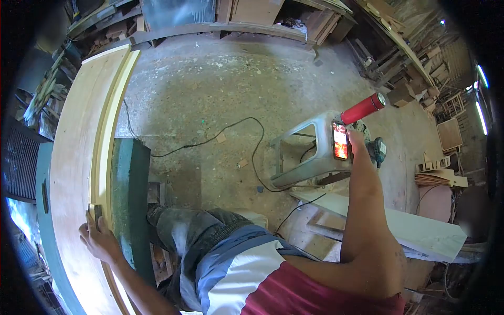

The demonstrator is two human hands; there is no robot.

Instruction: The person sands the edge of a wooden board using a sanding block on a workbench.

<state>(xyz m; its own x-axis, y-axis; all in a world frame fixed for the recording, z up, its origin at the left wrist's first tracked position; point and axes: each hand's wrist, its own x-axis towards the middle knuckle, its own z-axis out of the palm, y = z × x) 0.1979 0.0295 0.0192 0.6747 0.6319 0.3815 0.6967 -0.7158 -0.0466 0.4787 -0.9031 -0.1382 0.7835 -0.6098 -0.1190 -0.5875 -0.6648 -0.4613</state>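
Observation:
On the long pale wooden panel [76,136], my left hand [100,242] grips a small wooden block [95,214]. The block rests by the raised strip [109,131] that runs along the panel's right side. My right arm stretches out to a grey plastic stool [310,169]. There my right hand [356,140] is closed at the right edge of a phone [340,140] with a lit screen; some fingers are hidden. Close by are a red bottle [363,108], lying on its side, and a dark green power tool [376,149].
A green bench [131,184] supports the panel. Across the concrete floor a black cable [210,140] winds toward the stool. A pale board [415,231] lies at right, below my arm. Workbenches [241,27] and stacked timber [438,178] line the far and right sides.

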